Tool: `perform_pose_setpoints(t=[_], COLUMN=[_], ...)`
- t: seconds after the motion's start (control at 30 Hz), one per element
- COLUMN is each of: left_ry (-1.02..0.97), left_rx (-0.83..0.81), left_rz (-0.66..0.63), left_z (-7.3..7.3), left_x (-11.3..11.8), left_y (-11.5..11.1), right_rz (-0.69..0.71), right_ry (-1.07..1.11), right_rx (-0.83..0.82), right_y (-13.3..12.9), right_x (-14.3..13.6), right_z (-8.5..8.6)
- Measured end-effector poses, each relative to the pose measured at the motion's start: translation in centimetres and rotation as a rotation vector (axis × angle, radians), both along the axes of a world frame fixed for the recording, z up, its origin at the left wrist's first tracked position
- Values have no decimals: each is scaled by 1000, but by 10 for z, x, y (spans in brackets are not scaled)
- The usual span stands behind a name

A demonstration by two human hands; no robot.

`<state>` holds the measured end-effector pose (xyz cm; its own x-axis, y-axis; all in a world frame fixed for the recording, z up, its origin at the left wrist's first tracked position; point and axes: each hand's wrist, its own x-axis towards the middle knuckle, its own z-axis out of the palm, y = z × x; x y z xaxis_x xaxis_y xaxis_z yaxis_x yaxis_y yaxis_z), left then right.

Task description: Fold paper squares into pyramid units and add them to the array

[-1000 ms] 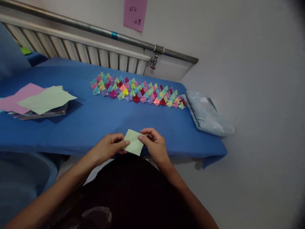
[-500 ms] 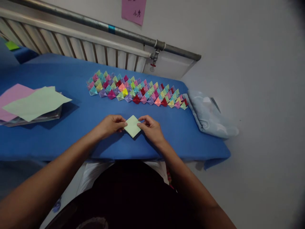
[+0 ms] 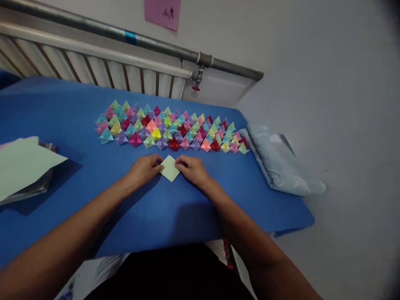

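Between my hands is a pale green square of folded paper (image 3: 170,169), turned like a diamond with one corner toward me, close to the blue tablecloth (image 3: 146,225). My left hand (image 3: 146,168) pinches its left corner between thumb and fingers. On the opposite corner, my right hand (image 3: 193,168) has the same kind of pinch. Just beyond my hands lie rows of small folded paper pieces (image 3: 161,143) in pink, red, yellow, green, blue and purple, their points standing up.
Larger pale green sheets (image 3: 28,162) lie on a stack at the left. A folded grey-blue cloth (image 3: 275,162) rests at the right end by the wall. Behind the table run a white radiator (image 3: 118,77) and a metal pipe (image 3: 165,48) with a red-handled valve (image 3: 196,85).
The view has shifted, with the table now nearer and the stack of sheets further left. Both hands still pinch the green paper, which sits closer to the rows of folded pieces.
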<state>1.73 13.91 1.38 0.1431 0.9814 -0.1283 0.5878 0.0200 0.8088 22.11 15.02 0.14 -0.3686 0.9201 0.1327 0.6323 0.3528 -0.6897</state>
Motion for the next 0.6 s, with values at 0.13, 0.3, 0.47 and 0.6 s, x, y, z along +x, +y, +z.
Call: perform_pose_setpoints(t=[0.13, 0.3, 0.47, 0.6], left_ry=[227, 384, 336, 316], left_rx=[31, 252, 462, 409], left_rz=[-69, -164, -411, -502], left_z=[-6, -12, -19, -15], left_x=[-1, -1, -3, -8], left_y=[-2, -8, -7, -3], right_rz=[66, 98, 110, 233], right_ry=[-103, -254, -287, -279], right_rx=[22, 33, 92, 94], right_y=[3, 4, 2, 2], right_x=[2, 7, 12, 15], right_z=[0, 1, 2, 5])
